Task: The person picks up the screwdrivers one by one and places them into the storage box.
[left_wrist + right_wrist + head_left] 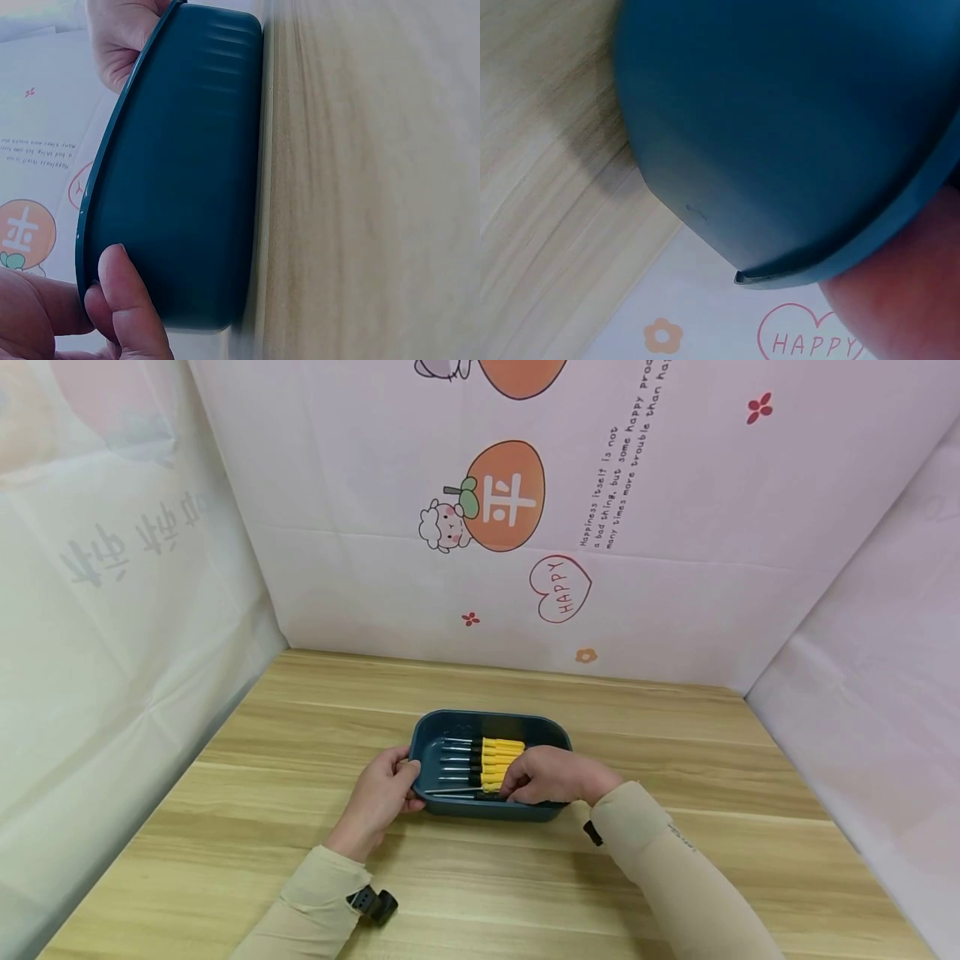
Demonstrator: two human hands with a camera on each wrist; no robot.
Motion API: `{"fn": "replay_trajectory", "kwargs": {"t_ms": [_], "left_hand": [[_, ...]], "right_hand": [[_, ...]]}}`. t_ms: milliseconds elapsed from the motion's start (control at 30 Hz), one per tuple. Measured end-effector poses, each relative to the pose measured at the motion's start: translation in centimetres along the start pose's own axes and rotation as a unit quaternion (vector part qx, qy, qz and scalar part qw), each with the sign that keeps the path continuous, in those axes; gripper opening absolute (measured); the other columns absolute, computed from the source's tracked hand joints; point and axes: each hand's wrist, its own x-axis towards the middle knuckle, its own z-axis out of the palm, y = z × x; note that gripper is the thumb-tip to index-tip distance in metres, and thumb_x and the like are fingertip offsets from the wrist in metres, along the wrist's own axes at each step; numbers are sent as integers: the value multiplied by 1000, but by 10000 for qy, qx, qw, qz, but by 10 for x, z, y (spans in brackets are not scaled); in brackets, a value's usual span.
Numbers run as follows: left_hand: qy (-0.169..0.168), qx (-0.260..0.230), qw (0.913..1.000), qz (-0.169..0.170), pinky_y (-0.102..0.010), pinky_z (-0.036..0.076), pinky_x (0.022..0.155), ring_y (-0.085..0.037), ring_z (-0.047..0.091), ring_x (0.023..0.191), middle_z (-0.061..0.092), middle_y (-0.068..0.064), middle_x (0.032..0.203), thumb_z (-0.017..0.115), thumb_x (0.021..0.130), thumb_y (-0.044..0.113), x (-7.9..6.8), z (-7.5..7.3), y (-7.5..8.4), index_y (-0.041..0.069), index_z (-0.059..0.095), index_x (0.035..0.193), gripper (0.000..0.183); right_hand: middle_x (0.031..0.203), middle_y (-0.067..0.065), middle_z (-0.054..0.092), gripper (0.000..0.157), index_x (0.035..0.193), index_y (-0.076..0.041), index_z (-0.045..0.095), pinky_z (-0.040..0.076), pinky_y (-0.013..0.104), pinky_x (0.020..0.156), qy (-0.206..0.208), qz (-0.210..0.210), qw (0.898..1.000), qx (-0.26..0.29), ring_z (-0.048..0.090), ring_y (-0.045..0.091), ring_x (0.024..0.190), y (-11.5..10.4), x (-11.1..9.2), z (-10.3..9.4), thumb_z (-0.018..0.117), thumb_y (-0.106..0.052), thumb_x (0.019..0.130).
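Observation:
A dark teal tray stands on the table with several yellow-and-black handled screwdrivers lying side by side inside, shafts to the left. At its left end, my left hand grips the rim, thumb on top and fingers below; in the left wrist view, the fingers press the tray's outer wall. My right hand reaches in over the right side, thumb and fingers pinching a screwdriver by its handle near the front wall. That handle is mostly hidden by the hand. The right wrist view shows mainly the tray's outside.
The wood-grain table extends around the tray on all sides. A white printed cloth hangs behind the table, with more cloth at left and right.

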Motion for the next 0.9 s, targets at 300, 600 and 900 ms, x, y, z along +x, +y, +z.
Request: {"fn": "replay_trajectory", "kwargs": {"t_ms": [300, 600, 900], "left_hand": [[13, 16, 10000, -7, -27, 61, 64, -16, 63, 70, 60, -18, 109, 53, 108, 17, 0, 0, -1, -1, 51, 148, 44], [-12, 23, 10000, 2, -26, 61, 64, -16, 62, 70, 59, -18, 109, 53, 108, 17, 0, 0, -1, -2, 51, 148, 44], [-25, 7, 10000, -17, -27, 61, 64, -16, 62, 70, 59, -18, 109, 53, 109, 18, 0, 0, 0, -1, 50, 149, 44]], "right_hand": [[92, -13, 71, 10, 97, -23, 78, 55, 31, 81, 45, 137, 9999, 13, 59, 10, 83, 0, 1, 2, 73, -14, 97], [89, -13, 70, 12, 94, -24, 76, 55, 32, 82, 69, 262, 9996, -5, 59, 10, 82, -1, 2, 3, 73, -13, 96], [88, -14, 70, 14, 93, -26, 76, 55, 29, 81, 78, 385, 9992, -37, 60, 9, 81, -1, 3, 4, 73, -12, 97]]}}
